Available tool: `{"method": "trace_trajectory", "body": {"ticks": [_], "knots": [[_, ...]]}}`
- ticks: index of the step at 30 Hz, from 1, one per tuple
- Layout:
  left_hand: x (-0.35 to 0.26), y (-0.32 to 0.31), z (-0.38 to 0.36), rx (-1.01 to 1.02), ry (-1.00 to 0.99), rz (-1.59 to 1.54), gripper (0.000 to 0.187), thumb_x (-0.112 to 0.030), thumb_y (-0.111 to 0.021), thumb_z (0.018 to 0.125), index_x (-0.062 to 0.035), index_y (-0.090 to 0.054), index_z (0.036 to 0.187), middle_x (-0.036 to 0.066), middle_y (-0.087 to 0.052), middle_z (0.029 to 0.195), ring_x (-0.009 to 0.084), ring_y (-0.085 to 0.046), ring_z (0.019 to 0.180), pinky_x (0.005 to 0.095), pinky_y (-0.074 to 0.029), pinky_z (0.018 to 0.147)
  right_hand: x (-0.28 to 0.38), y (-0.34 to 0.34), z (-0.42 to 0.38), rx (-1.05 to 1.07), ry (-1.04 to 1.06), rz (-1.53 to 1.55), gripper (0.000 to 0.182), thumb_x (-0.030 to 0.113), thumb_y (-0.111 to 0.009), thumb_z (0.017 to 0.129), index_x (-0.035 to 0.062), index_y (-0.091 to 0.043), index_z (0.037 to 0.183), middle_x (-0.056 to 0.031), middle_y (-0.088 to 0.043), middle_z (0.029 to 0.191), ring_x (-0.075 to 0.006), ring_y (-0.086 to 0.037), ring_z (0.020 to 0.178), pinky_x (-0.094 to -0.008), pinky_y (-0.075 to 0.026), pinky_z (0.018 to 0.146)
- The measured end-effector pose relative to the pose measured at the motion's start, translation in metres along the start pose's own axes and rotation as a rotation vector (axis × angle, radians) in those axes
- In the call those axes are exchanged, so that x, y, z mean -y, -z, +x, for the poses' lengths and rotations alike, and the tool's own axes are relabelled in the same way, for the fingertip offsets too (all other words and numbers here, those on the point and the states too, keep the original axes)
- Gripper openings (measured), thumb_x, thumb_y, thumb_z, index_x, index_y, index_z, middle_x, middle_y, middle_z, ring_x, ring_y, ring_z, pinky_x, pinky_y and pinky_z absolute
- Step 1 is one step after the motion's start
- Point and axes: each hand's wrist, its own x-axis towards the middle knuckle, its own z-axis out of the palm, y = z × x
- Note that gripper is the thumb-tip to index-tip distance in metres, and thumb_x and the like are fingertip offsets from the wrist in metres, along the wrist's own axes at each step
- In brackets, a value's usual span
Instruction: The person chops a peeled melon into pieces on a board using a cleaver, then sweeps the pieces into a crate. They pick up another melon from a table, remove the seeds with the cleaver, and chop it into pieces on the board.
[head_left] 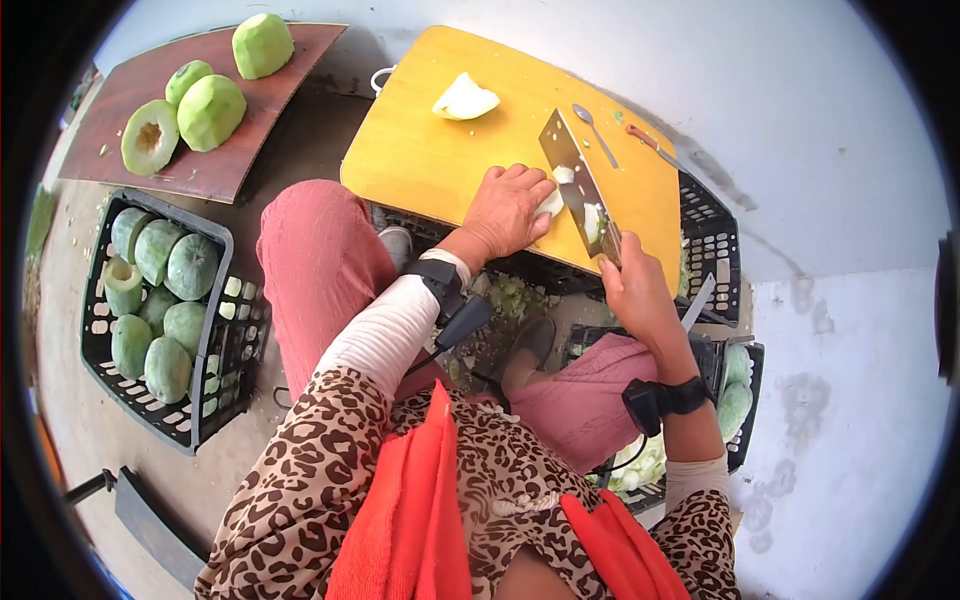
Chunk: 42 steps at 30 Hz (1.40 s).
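Yellow cutting board [430, 150] lies tilted across a black crate [712, 240], toward 12 o'clock from the person's knees. On it, a pale melon piece [551, 203] sits near the board's 5 o'clock edge, pinned under the left hand [505, 208], fingers curled down over it. Right hand [632, 285] is clenched around the handle of a cleaver [577, 180]; the blade's long axis runs from about 5 toward 11 o'clock, flat side just beside the melon piece, touching or nearly so. Left hand is the nearer one to the fruit. A cut wedge [465, 98] lies apart at 12 o'clock; a spoon [594, 128] lies beyond the blade at 1 o'clock. No readable writing or brand anywhere.
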Motion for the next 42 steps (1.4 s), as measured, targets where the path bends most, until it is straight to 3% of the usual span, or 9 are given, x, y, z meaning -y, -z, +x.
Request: {"method": "trace_trajectory", "body": {"ticks": [8,15,23,35,42], "knots": [[-0.002,0.006,0.003,0.127,0.021,0.004,0.038,-0.025,-0.064,0.074,-0.0093,-0.059,0.108,0.007,-0.059,0.105,0.0243,-0.054,0.101,0.0402,-0.039,0.089,0.006,0.001,0.007,0.123,0.026,-0.138,0.021,0.009,-0.056,0.088,-0.0060,-0.042,0.093,-0.0317,-0.059,0.074,-0.0500,-0.059,0.073,-0.0537,-0.046,0.066],[0.003,0.005,0.000,0.051,0.017,-0.046,0.039,-0.025,-0.065,0.072,-0.0084,-0.059,0.106,0.008,-0.058,0.104,0.0257,-0.054,0.100,0.0409,-0.040,0.088,-0.018,-0.042,0.044,0.011,0.015,-0.030,0.024,0.010,-0.056,0.088,-0.0073,-0.042,0.096,-0.0325,-0.060,0.077,-0.0497,-0.059,0.077,-0.0524,-0.047,0.069],[0.002,0.002,-0.001,0.053,0.032,-0.044,0.038,-0.026,-0.064,0.073,-0.0071,-0.058,0.105,0.009,-0.058,0.104,0.0267,-0.054,0.101,0.0409,-0.040,0.089,-0.011,-0.016,0.020,-0.033,-0.028,0.001,0.026,0.010,-0.057,0.088,-0.0071,-0.042,0.100,-0.0324,-0.059,0.077,-0.0498,-0.059,0.077,-0.0532,-0.045,0.068],[0.001,0.001,0.001,0.072,0.031,-0.050,0.037,-0.026,-0.064,0.073,-0.0072,-0.059,0.105,0.009,-0.058,0.103,0.0270,-0.053,0.100,0.0409,-0.040,0.089,0.005,0.006,0.009,0.152,0.038,-0.093,0.022,0.009,-0.056,0.087,-0.0074,-0.041,0.093,-0.0339,-0.058,0.074,-0.0507,-0.058,0.075,-0.0539,-0.045,0.066],[0.004,0.004,0.000,0.047,0.037,-0.090,0.039,-0.026,-0.065,0.072,-0.0055,-0.058,0.104,0.012,-0.057,0.102,0.0300,-0.053,0.099,0.0417,-0.040,0.089,-0.015,-0.041,0.044,0.017,0.022,-0.019,0.023,0.009,-0.057,0.087,-0.0073,-0.041,0.094,-0.0332,-0.059,0.077,-0.0499,-0.059,0.078,-0.0532,-0.047,0.069]]}}
